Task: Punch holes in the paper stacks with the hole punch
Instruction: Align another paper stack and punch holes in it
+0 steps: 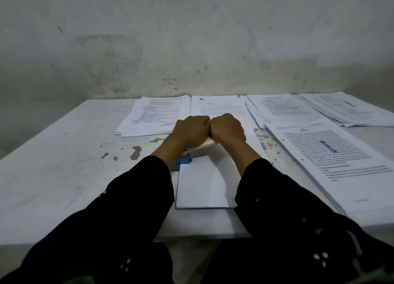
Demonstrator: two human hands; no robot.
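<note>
Two fists, left hand (190, 128) and right hand (227, 128), touch side by side, curled and pressing down on the punch (204, 146) lever at centre. A blank stack (204, 183) sits in it, toward 6 o'clock. One stack (332, 162) at 3 o'clock shows holes; four stacks at 12 o'clock probably wait.

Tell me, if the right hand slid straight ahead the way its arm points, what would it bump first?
Probably the printed paper stack lying just beyond the right hand, which presses on the cream hole punch lever beside the left hand. Behind that stack comes the wall. Depth is hard to judge.
</note>
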